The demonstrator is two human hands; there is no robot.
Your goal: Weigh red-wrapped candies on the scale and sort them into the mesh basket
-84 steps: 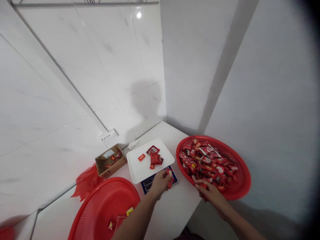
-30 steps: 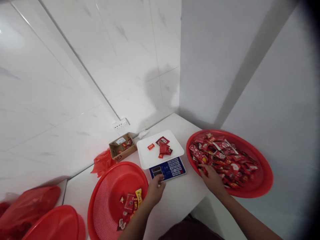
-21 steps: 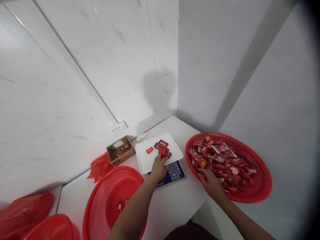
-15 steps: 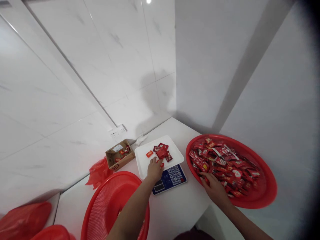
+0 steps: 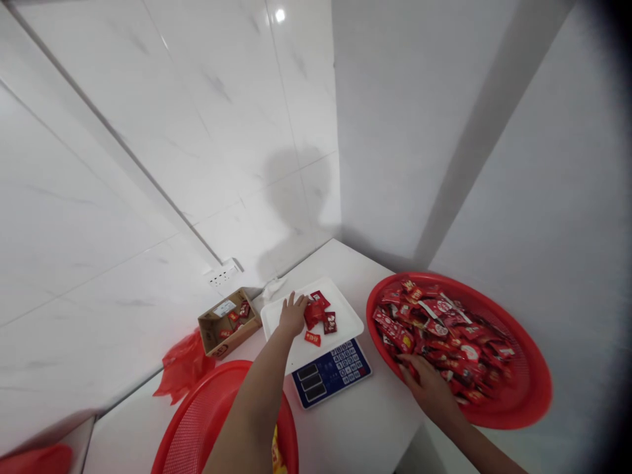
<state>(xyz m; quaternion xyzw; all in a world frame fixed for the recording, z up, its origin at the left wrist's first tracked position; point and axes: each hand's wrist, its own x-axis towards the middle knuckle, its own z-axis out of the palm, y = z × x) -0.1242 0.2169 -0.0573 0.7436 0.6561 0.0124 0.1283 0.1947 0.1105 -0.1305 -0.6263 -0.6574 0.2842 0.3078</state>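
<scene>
My left hand (image 5: 293,316) is over the left part of the white scale tray (image 5: 348,329), its fingers spread and nothing visibly gripped. Small red wrapped packets (image 5: 316,315) lie beside its fingertips on the tray. Under the tray's near side shows the blue keypad panel of a digital scale (image 5: 333,372). My right hand (image 5: 429,388) reaches over the near left rim of a red plastic basket (image 5: 530,388) heaped with red snack packets (image 5: 444,329). Its fingers are closed around a red packet (image 5: 413,373), mostly hidden by the hand.
Another red basket (image 5: 170,434) stands below my left forearm, with something yellow inside. A small cardboard box (image 5: 234,339) holding several packets sits left of the tray, beside a red plastic bag (image 5: 182,365). Walls and a socket strip (image 5: 222,275) border the white table (image 5: 360,408).
My left hand has moved left and up across the tray, off the packets at its near edge. One packet now lies nearer the scale. My right hand stays at the basket.
</scene>
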